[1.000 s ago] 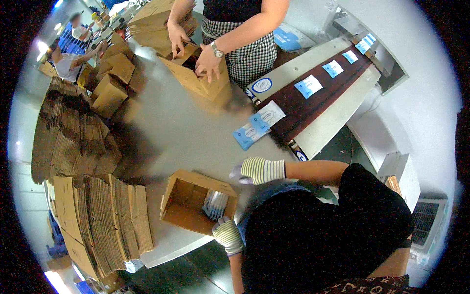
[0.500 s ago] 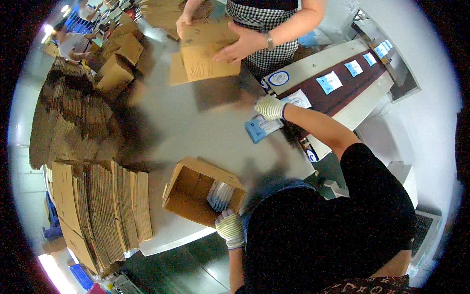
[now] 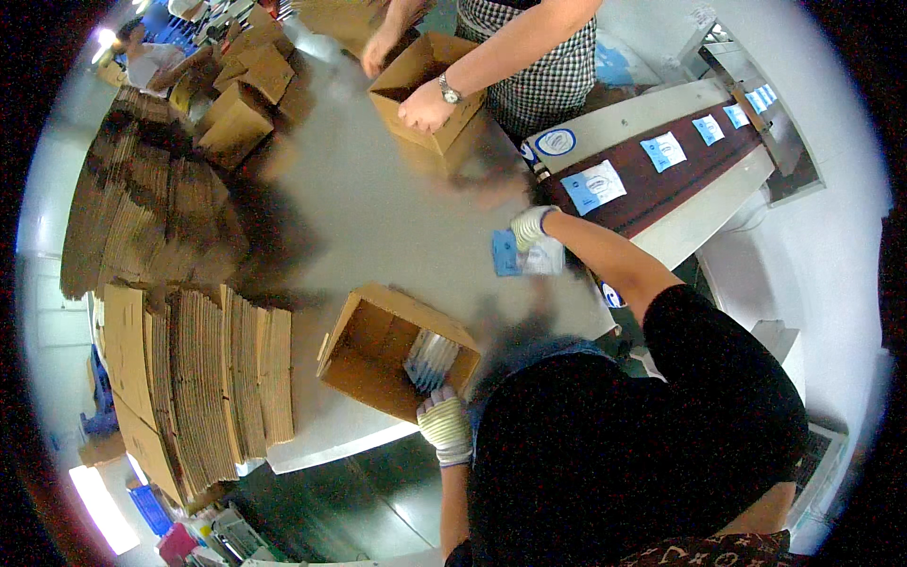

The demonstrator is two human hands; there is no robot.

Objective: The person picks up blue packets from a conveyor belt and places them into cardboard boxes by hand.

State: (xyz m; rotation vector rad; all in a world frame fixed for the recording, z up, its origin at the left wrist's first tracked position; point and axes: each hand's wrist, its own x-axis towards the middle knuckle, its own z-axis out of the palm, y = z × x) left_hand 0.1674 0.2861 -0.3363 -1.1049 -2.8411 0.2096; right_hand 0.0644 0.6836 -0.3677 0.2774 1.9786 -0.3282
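An open cardboard box (image 3: 378, 345) lies tilted on the table in front of me, its opening showing. Several thin blue-and-white packets (image 3: 433, 359) stand in a row inside it, against its right end. My left hand (image 3: 444, 427), in a striped knit glove, is closed over the box's near rim, beside the packets. To the right, my gloved right hand (image 3: 531, 227) is closed at the upper edge of a flat blue-and-white packet (image 3: 506, 255) on the table by the conveyor's end. Its fingertips are partly hidden.
A conveyor belt (image 3: 631, 210) at right carries more packets (image 3: 593, 187). Across the table (image 3: 340, 213), a co-worker in a checked apron handles another open box (image 3: 416, 68). Flattened cartons (image 3: 203, 378) are stacked at left, with open boxes (image 3: 236, 128) and another person beyond.
My right hand has shifted right and slightly down, off the belt's end to the packet on the table. Belt packets have advanced. The co-worker's box has turned, opening upward. My left hand stays at the box.
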